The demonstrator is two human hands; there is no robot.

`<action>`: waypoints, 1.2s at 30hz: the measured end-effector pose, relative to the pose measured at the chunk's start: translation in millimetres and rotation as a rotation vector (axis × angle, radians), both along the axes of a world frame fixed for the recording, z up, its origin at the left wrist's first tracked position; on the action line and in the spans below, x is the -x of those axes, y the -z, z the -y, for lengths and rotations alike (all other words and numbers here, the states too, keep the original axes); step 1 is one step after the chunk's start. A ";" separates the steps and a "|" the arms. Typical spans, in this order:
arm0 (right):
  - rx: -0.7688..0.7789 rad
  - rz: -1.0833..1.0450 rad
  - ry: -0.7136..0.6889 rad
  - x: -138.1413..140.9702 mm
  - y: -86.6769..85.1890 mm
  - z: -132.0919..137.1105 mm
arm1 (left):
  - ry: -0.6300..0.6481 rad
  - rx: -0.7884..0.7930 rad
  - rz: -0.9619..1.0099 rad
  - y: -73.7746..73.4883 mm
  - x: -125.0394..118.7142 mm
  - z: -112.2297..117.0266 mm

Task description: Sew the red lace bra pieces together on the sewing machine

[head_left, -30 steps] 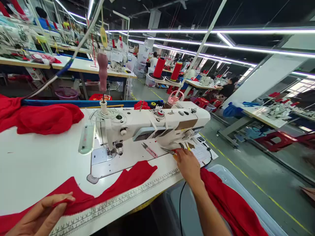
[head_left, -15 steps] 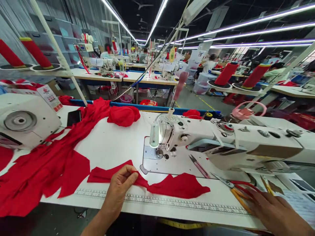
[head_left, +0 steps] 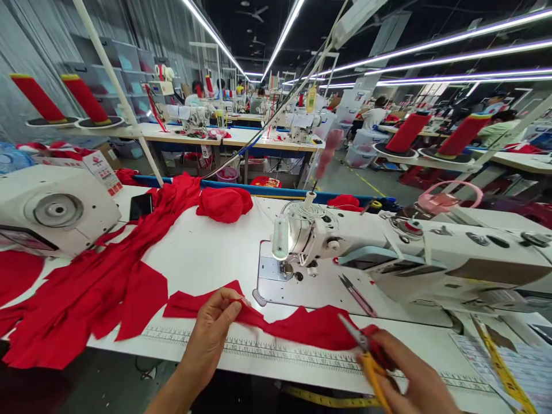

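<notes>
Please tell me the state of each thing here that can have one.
Left hand: closed, pinching the red strip
Right hand: closed around the scissors
Scissors: held, blade opening unclear
Red strip: lying, partly pinched
Thread snips: lying unheld
Fabric heap: crumpled
Ceiling lights: lit

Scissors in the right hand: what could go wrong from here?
1. The scissors in the right hand overlap the right end of the red fabric piece in view; they might nick or snag it.
2. The left hand pinches that piece, so a snag could tug it askew.
3. The snips lie just beyond the blades and might get knocked.
</notes>
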State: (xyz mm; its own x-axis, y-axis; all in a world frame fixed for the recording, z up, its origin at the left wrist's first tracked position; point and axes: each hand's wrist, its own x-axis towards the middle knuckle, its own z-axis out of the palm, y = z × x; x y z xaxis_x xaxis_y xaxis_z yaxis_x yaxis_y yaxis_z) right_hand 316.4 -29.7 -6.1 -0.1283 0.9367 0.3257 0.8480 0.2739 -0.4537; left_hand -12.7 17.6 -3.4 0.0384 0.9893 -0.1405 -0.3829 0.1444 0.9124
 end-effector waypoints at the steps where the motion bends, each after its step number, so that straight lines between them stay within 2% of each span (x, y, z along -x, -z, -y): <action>1: 0.038 -0.008 -0.098 21.4 -7.7 -8.2 | -0.001 -0.014 -0.005 0.2 -0.9 0.6; 5: 0.062 0.013 -0.255 83.8 -26.9 -34.7 | -0.041 -0.040 -0.037 -0.8 -2.0 3.3; 10: 0.153 0.061 -0.321 114.1 -27.2 -47.9 | -0.109 0.005 -0.041 -5.6 0.0 6.6; 13: 0.161 0.054 -0.344 117.9 -26.4 -51.7 | -0.105 0.011 -0.049 -4.9 0.3 7.5; 19: 0.133 0.055 -0.365 118.7 -28.5 -56.2 | -0.004 -0.014 -0.041 2.5 -3.9 7.1; 36: -0.055 0.083 -0.367 112.0 -10.7 -54.7 | -0.073 0.005 -0.052 4.7 -16.6 3.8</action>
State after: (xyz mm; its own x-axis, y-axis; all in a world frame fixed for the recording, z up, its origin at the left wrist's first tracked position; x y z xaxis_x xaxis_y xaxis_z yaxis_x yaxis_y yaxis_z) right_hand 204.4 25.0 4.7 -0.4802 0.8050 0.3483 0.7220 0.5883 -0.3642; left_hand 3.9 13.8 -8.1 -0.0411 0.9885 -0.1452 -0.3452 0.1223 0.9305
